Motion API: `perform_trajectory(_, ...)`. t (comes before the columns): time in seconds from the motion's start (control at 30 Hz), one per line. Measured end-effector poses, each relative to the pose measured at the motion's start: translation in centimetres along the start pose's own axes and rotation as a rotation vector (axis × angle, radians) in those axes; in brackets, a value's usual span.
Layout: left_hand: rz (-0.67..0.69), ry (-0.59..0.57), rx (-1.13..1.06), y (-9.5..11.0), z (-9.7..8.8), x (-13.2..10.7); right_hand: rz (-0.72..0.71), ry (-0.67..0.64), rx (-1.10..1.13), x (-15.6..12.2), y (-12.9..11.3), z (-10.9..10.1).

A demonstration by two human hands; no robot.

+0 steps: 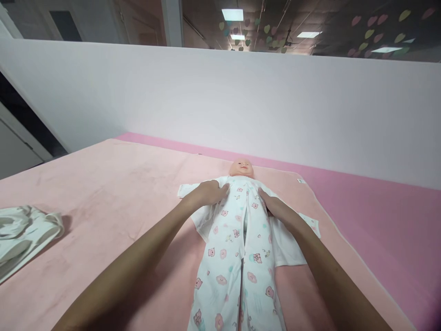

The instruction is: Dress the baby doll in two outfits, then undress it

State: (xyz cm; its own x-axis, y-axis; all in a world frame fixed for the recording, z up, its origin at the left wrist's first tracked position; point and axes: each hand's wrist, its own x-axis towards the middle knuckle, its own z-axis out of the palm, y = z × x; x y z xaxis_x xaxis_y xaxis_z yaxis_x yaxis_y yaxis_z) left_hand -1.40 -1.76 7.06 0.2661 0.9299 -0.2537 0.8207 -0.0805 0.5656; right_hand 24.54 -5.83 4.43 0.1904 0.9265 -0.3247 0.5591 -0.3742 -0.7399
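A baby doll (241,168) lies on its back, its head toward the wall. Around its upper body is a white baby top (289,246), with printed cuffs showing at both sides. White baby pants (223,253) with pink bear prints stretch down from the doll's chest toward me, covering its body and legs. My left hand (211,192) grips the pants' upper edge on the left, thumb on top. On the opposite side, my right hand (273,202) holds the same edge, its fingers partly hidden by the cloth.
A pink blanket (113,184) lies under the doll, on a darker pink surface (386,220). Folded white cloth items (27,234) rest at the left edge. A white wall (220,96) stands behind, with glass above it.
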Motion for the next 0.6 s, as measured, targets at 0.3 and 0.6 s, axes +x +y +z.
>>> perform_trajectory(0.3, 0.016, -0.084, -0.185, -0.7, 0.5, 0.0, 0.084, -0.196, 0.439, 0.1, 0.7, 0.6)
perform_trajectory(0.6, 0.024, -0.127, -0.193, -0.9, 0.5, -0.3, -0.012, -0.296, 0.625, 0.7, 1.4, 0.9)
